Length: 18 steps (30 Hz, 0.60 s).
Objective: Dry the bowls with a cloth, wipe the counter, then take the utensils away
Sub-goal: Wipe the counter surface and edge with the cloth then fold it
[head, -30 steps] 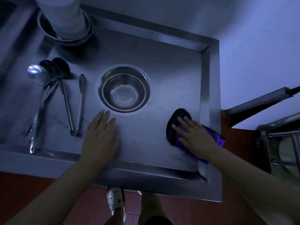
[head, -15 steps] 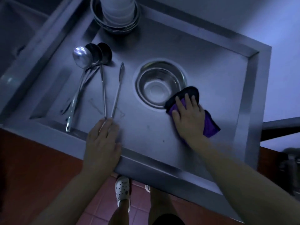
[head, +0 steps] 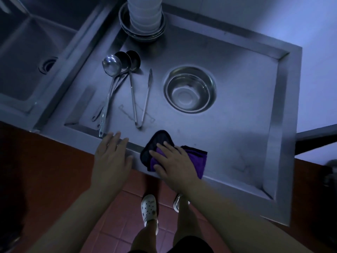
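Right hand (head: 175, 161) slid back from beside the steel bowl (head: 190, 89) to the counter's (head: 237, 143) near edge, fingers spread flat pressing the purple cloth (head: 196, 159) beneath it, left hand (head: 111, 157) open on the rim, ladles (head: 116, 70) and tongs (head: 142, 99) just beyond.

We see dim bluish light over a steel bench (head: 284, 125) with a raised rim. A sink (head: 27, 57) lies far left, a pale wall (head: 273, 19) beyond, and red floor tiles (head: 113, 225) near us.
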Available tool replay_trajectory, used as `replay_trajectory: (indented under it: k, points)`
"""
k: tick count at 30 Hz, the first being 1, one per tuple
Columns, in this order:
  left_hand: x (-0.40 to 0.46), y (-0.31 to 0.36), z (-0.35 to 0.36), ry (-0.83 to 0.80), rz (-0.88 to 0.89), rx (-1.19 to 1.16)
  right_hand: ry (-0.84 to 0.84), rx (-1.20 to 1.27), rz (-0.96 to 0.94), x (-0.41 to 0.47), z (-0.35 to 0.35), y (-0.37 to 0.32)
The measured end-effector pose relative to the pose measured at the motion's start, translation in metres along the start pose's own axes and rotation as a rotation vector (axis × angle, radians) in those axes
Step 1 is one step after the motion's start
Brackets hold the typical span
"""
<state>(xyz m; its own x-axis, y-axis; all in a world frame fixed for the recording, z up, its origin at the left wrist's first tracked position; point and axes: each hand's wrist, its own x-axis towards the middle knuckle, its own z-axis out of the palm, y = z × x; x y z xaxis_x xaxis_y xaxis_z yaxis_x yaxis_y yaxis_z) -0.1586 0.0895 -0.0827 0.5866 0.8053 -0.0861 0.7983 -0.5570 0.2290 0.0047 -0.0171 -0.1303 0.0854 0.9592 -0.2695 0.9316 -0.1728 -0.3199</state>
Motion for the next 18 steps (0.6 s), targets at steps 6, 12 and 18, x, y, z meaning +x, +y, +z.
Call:
replay_trajectory:
  k: [6,12,18]
  points:
    - [-0.014,0.019,-0.002,-0.03,0.112,-0.025,0.091,-0.099,0.264,-0.107,-0.012,0.054]
    - [-0.026,0.022,0.006,-0.075,0.211,-0.047,0.219,-0.238,0.663,-0.202,-0.012,0.115]
    - [-0.03,-0.008,0.005,-0.035,0.177,-0.062,0.49,-0.06,1.041,-0.169,0.01,0.062]
